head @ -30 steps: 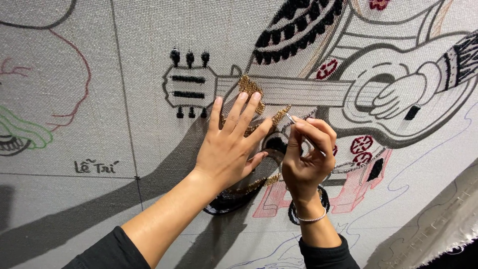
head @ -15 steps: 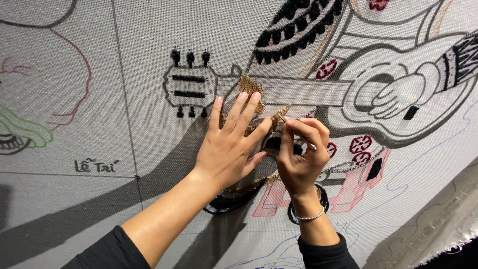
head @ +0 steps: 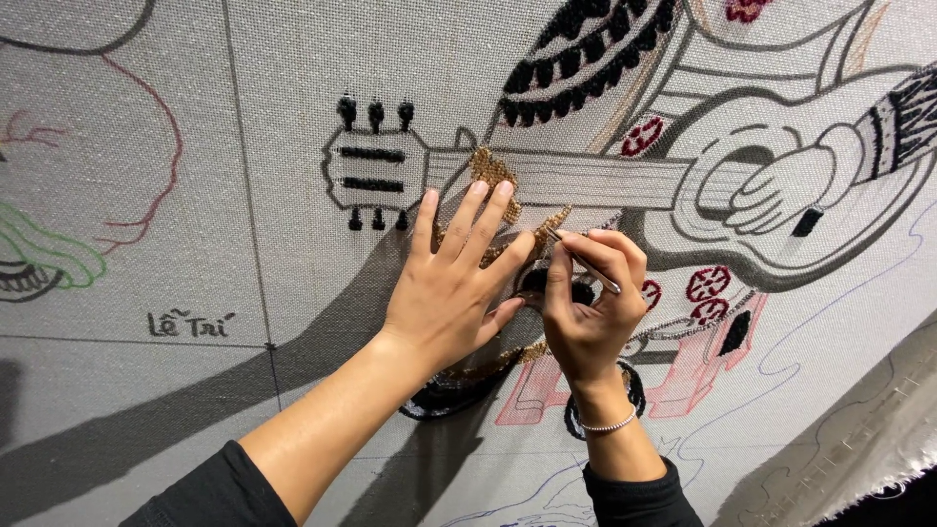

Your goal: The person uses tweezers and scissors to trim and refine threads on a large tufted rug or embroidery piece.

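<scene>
Black sleeves and a thin beaded bracelet (head: 607, 425) come nearest; above them the left hand (head: 451, 288) lies flat, fingers spread, on the coarse grey woven canvas (head: 195, 195). Just right of it, the right hand (head: 586, 312) has its fingers pinched on a slim metal needle (head: 583, 260), its tip at the gold stitching (head: 493, 181). Beyond runs the drawn guitar's neck with raised black tufts.

Black long sleeves, thin beaded bracelet (head: 607, 426) at the right wrist.
</scene>
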